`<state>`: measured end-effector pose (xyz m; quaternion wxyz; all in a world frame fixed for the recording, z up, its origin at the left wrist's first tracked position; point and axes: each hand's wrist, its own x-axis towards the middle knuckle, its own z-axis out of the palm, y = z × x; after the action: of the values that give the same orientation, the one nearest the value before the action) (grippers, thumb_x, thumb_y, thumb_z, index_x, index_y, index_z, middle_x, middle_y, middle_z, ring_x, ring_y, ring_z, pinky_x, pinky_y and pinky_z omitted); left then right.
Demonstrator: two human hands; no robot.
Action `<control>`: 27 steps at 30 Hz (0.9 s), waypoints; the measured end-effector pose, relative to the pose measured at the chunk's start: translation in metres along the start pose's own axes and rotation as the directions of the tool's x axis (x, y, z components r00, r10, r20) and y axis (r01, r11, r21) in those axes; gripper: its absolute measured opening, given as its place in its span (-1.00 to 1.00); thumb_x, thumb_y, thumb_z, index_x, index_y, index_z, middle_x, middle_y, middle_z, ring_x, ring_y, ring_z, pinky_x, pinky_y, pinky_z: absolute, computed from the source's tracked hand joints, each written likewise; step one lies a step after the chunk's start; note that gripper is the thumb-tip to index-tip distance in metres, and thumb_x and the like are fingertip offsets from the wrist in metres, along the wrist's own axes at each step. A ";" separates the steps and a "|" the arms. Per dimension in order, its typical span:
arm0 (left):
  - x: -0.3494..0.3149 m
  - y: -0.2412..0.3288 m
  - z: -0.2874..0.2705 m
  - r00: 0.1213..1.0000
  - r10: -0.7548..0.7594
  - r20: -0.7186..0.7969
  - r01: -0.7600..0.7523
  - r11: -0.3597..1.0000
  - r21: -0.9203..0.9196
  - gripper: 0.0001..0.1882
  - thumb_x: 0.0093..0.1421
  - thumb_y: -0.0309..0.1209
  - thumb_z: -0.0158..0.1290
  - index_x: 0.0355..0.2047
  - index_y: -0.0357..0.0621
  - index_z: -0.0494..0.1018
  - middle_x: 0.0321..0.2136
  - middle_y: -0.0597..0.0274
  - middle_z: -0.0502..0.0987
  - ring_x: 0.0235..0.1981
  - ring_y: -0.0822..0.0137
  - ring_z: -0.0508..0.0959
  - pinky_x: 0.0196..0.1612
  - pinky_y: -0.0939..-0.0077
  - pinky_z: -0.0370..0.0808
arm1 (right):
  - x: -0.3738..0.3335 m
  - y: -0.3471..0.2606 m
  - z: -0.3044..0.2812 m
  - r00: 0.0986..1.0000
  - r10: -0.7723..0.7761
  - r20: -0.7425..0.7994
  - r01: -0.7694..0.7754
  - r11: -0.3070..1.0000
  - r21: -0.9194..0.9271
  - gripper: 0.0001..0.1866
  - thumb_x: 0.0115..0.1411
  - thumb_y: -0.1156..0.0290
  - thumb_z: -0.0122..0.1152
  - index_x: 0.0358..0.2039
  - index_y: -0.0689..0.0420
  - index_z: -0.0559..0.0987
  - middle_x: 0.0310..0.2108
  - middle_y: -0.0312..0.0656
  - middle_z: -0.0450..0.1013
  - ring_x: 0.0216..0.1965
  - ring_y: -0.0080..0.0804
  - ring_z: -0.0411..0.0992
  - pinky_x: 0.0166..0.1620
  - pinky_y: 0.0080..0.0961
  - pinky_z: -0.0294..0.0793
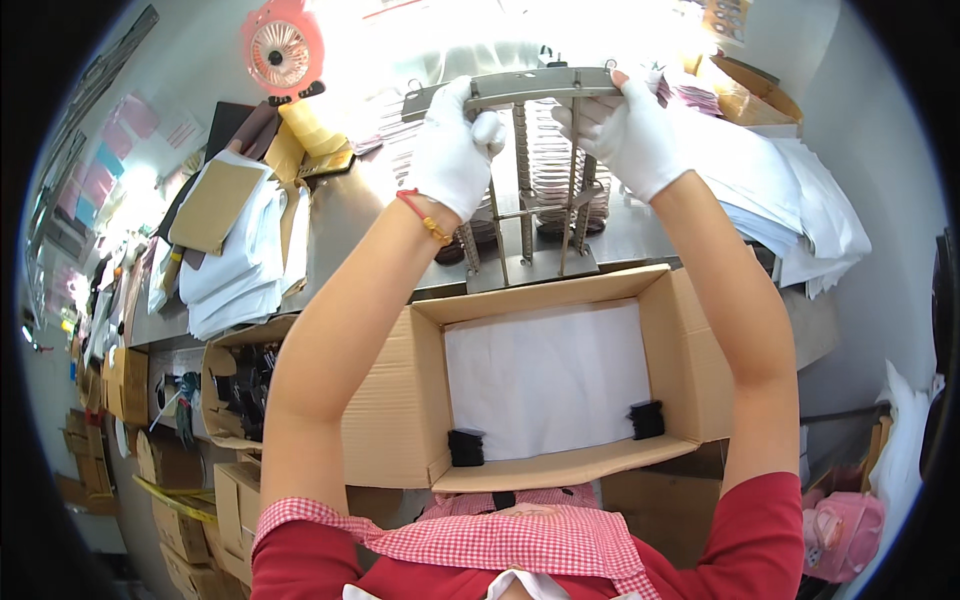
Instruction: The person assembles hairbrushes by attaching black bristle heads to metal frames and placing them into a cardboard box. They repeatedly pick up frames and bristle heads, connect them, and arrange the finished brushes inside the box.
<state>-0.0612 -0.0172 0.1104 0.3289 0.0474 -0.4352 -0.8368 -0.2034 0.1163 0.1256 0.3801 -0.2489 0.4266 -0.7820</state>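
Note:
A grey metal rack (520,84) with upright rods and a flat base stands on the steel table beyond the box. My left hand (450,150), in a white glove, is closed on the left part of its top bar. At the bar's right end my right hand (640,140), gloved with one fingertip bare, grips it too. Behind the rods are tall stacks of thin, flat pieces (565,160), partly hidden by the rack and my hands. Close to me sits an open cardboard box (432,400), its inside lined with white paper (550,375) and two black foam-like pieces (466,447) at the near corners.
On the steel table (345,215), a pile of papers and envelopes (235,240) lies left, more white sheets (740,185) right. A pink fan (280,55) stands at the back left. Below left, another carton (235,395) holds black items. A pink bag (845,530) is lower right.

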 end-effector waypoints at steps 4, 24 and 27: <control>0.005 -0.009 0.003 0.999 -0.015 -0.029 0.020 0.988 0.153 -0.80 0.42 -0.20 -0.15 -0.20 -0.01 0.36 -0.47 0.40 0.35 -0.50 0.55 0.30 -0.32 0.54 0.35 | 0.013 -0.016 -0.026 0.999 0.049 -0.020 -0.049 0.998 -0.032 -0.61 0.41 0.18 -0.08 0.07 0.19 0.40 0.10 0.06 0.46 0.14 -0.04 0.45 0.25 -0.13 0.37; -0.107 0.048 -0.306 0.917 -0.398 -0.031 -0.232 -0.593 0.771 0.20 -0.19 -0.17 0.45 0.40 -0.16 0.02 0.32 -0.14 0.20 0.28 -0.09 0.30 0.27 0.17 0.37 | -0.006 0.138 -0.205 0.972 0.187 -0.144 -0.192 0.275 -0.942 -0.73 0.24 0.34 0.28 -0.11 0.21 0.63 -0.32 -0.19 0.60 -0.31 -0.43 0.46 -0.13 -0.46 0.43; -0.104 0.033 -0.319 0.917 -0.373 0.139 -0.318 -0.475 0.821 0.22 -0.23 -0.17 0.48 0.38 -0.22 0.03 0.28 -0.15 0.23 0.24 -0.10 0.32 0.28 0.19 0.35 | -0.006 0.102 -0.162 0.937 0.294 -0.191 -0.001 -0.543 -0.840 -0.66 0.09 0.20 0.34 -0.20 0.17 0.69 -0.21 0.08 0.60 -0.14 0.00 0.57 -0.07 -0.23 0.54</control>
<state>0.1533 -0.1920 -0.0826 0.0020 0.1491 -0.9880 -0.0400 -0.2771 0.1629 -0.0451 0.1225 -0.4451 0.8833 0.0812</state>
